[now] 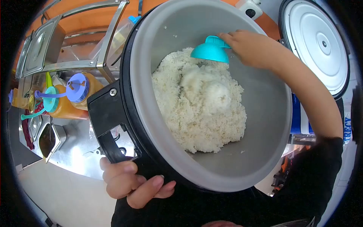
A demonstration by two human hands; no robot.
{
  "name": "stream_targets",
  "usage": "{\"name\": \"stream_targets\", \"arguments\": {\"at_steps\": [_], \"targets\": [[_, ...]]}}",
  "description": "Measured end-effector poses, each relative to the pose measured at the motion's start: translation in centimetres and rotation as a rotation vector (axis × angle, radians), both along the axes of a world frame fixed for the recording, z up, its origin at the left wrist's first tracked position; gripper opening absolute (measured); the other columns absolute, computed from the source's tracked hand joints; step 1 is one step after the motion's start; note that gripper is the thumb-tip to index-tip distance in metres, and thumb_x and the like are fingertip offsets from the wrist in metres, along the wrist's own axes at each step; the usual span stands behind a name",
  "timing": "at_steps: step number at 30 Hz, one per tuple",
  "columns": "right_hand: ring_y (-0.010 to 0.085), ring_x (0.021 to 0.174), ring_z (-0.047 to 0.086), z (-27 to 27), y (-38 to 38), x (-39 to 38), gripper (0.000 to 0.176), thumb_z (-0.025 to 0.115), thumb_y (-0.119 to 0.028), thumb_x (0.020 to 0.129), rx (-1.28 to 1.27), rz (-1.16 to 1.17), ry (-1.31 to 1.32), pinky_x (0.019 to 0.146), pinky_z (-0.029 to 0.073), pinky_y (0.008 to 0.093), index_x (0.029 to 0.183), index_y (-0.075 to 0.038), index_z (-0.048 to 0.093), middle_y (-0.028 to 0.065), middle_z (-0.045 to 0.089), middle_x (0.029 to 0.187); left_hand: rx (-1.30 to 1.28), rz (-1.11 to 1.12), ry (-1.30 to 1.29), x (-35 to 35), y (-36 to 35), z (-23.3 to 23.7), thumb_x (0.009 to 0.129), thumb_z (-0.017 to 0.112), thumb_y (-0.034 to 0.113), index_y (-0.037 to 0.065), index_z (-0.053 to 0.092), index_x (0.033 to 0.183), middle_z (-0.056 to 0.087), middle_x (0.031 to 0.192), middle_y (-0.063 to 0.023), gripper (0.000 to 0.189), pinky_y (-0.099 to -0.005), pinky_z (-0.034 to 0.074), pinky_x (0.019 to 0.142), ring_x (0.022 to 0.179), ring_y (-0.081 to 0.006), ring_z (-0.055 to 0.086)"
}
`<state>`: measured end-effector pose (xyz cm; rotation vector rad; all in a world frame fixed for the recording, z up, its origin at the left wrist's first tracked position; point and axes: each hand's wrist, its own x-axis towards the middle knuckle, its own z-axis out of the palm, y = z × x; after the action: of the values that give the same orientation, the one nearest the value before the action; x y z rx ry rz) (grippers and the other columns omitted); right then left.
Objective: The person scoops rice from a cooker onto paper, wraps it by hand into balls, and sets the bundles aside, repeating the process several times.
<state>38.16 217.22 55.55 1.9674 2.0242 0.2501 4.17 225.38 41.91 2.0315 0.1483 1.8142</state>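
Observation:
A large rice cooker with a grey inner pot leans toward me, tilted, with a heap of cooked white rice inside. My right hand reaches over the rim and is closed on the handle of a turquoise rice scoop. The scoop's bowl faces down over the upper part of the heap, and a smooth rounded lump of rice sits below it. At the lower left, my left hand has its fingers curled around the cooker's black side handle.
Left of the cooker, sauce bottles with purple and turquoise caps stand on a steel counter. A metal container of dark sauce is nearby. A metal rack rises behind. The cooker's round lid stands open at upper right.

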Motion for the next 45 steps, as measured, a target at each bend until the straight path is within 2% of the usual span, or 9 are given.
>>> {"name": "stream_targets", "arguments": {"at_steps": [2, 7, 18, 20, 22, 28, 35, 41, 45], "targets": [[0.0302, 0.089, 0.069, 0.2, 2.0, -1.3, 0.054, 0.051, -0.001, 0.085, -0.451, -0.295, -0.28, 0.076, 0.055, 0.0403, 0.139, -0.009, 0.048, 0.0146, 0.068, 0.101, 0.013, -0.027, -0.034, -0.4, -0.3, 0.1, 0.059, 0.083, 0.04, 0.027, 0.059, 0.091, 0.039, 0.09, 0.0028, 0.043, -0.0375, 0.032, 0.075, 0.088, -0.0153, 0.042], [0.0333, 0.087, 0.068, -2.0, 2.6, -3.6, 0.051, 0.052, -0.005, 0.087, -0.51, -0.426, -0.096, 0.076, 0.055, 0.0425, 0.138, -0.006, 0.047, 0.018, 0.068, 0.098, -0.238, -0.026, 0.322, -2.7, -1.8, 3.0, 0.045, 0.09, 0.027, 0.028, 0.06, 0.085, 0.037, 0.089, 0.0048, 0.05, -0.0391, 0.033, 0.079, 0.09, -0.0156, 0.043], [0.0369, 0.077, 0.068, -0.7, 1.4, -10.0, 0.051, 0.054, -0.021, 0.095, -0.543, -0.535, 0.468, 0.069, 0.054, 0.0456, 0.141, -0.003, 0.042, 0.0233, 0.067, 0.093, -0.176, -0.016, 0.173, -1.5, -1.3, 1.7, 0.049, 0.089, 0.029, 0.028, 0.057, 0.088, 0.038, 0.089, 0.0014, 0.051, -0.0427, 0.033, 0.08, 0.087, -0.0185, 0.043], [0.0352, 0.077, 0.069, -0.2, 0.8, -11.4, 0.052, 0.055, -0.018, 0.094, -0.735, -0.626, 0.515, 0.067, 0.054, 0.0437, 0.142, -0.001, 0.042, 0.0236, 0.066, 0.09, -0.182, 0.02, 0.201, -1.3, -1.3, 1.2, 0.051, 0.089, 0.029, 0.027, 0.055, 0.089, 0.038, 0.089, 0.0006, 0.051, -0.0435, 0.033, 0.079, 0.086, -0.0193, 0.043], [0.0344, 0.075, 0.069, 0.7, -0.9, -12.9, 0.053, 0.055, -0.016, 0.094, -0.705, -0.637, 0.567, 0.066, 0.055, 0.0432, 0.142, 0.0, 0.04, 0.0238, 0.066, 0.088, -0.01, 0.114, -0.009, 0.0, -0.9, -0.6, 0.059, 0.083, 0.032, 0.026, 0.053, 0.089, 0.039, 0.09, -0.0012, 0.043, -0.0427, 0.032, 0.076, 0.084, -0.0206, 0.043], [0.0328, 0.067, 0.069, 4.3, -4.9, -14.7, 0.053, 0.056, -0.014, 0.094, -0.57, -0.503, 0.622, 0.062, 0.056, 0.0419, 0.14, 0.005, 0.04, 0.0233, 0.066, 0.081, -0.049, 0.252, -0.149, 2.7, -0.9, 0.7, 0.072, 0.066, 0.042, 0.022, 0.051, 0.087, 0.039, 0.087, -0.005, 0.029, -0.038, 0.031, 0.071, 0.079, -0.0224, 0.042], [0.03, 0.057, 0.067, 8.9, -7.9, -15.1, 0.051, 0.057, -0.02, 0.095, -0.607, -0.506, 0.541, 0.056, 0.055, 0.0392, 0.137, 0.006, 0.043, 0.0192, 0.066, 0.073, -0.006, 0.239, -0.089, 2.4, -1.0, 0.8, 0.076, 0.06, 0.038, 0.015, 0.051, 0.087, 0.043, 0.088, -0.0085, 0.028, -0.0367, 0.033, 0.072, 0.082, -0.0242, 0.045], [0.032, 0.062, 0.067, 7.4, -6.1, -15.0, 0.05, 0.056, -0.022, 0.096, -0.568, -0.611, 0.684, 0.058, 0.054, 0.0399, 0.138, 0.003, 0.044, 0.0227, 0.066, 0.078, -0.094, 0.238, -0.101, 2.3, -2.0, 1.3, 0.079, 0.059, 0.037, 0.014, 0.051, 0.091, 0.045, 0.091, -0.0093, 0.027, -0.0371, 0.036, 0.079, 0.092, -0.0263, 0.047], [0.0341, 0.066, 0.067, 3.9, -5.0, -14.3, 0.05, 0.056, -0.022, 0.096, -0.418, -0.655, 0.805, 0.065, 0.053, 0.042, 0.138, 0.001, 0.044, 0.0234, 0.066, 0.082, -0.174, 0.164, 0.123, 0.5, -2.2, 1.9, 0.081, 0.065, 0.036, 0.019, 0.051, 0.095, 0.04, 0.101, -0.0079, 0.027, -0.0383, 0.037, 0.081, 0.096, -0.0281, 0.044]]}}
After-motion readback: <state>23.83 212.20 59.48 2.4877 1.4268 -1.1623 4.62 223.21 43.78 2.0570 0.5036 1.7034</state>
